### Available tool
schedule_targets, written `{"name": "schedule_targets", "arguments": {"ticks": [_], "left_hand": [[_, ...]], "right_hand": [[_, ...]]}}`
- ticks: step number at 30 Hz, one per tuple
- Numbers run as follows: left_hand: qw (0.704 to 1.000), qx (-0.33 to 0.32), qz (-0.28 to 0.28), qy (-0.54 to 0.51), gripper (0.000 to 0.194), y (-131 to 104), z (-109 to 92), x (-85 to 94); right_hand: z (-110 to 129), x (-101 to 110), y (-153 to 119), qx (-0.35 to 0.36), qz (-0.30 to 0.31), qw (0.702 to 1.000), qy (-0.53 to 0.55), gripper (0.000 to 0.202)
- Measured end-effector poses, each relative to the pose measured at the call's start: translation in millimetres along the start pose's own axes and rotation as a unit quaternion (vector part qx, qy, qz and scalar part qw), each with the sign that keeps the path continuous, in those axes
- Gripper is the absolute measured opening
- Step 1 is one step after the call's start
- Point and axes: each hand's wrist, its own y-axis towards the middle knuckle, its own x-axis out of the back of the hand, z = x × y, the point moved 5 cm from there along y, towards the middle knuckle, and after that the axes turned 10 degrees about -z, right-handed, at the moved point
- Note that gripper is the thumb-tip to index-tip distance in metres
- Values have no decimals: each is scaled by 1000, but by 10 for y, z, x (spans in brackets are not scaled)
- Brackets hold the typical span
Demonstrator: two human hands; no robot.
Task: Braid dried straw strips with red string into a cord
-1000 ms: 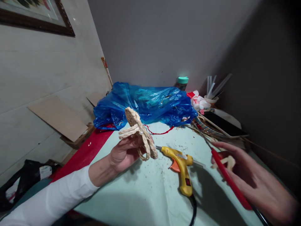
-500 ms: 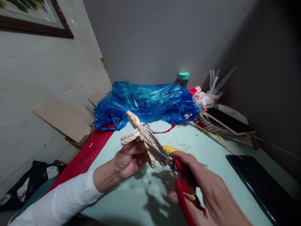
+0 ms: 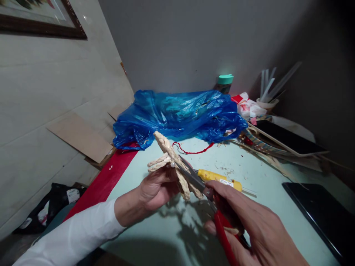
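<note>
The braided straw piece (image 3: 163, 142) is held above the desk (image 3: 267, 201), pinched between the thumb and fingers of the left hand (image 3: 155, 192). The red-handled scissors (image 3: 197, 181) are gripped in the right hand (image 3: 257, 221), fingers curled around the handles, their blades seen across the piece, near the yellow glue gun (image 3: 217, 178)

The left forearm (image 3: 79, 231), white-sleeved, slants up from the lower-left corner to a bare wrist (image 3: 124, 210) and the left hand (image 3: 158, 190), fingers curled in a grip near center. The right hand (image 3: 259, 221), lower right, is bent into a grasp, pointing leftward.
</note>
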Motion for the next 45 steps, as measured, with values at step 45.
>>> {"name": "schedule_targets", "arguments": {"ticks": [45], "left_hand": [[987, 50, -134, -76, 19, 3, 177, 19]], "right_hand": [[-16, 6, -9, 49, 9, 999, 13, 24]]}}
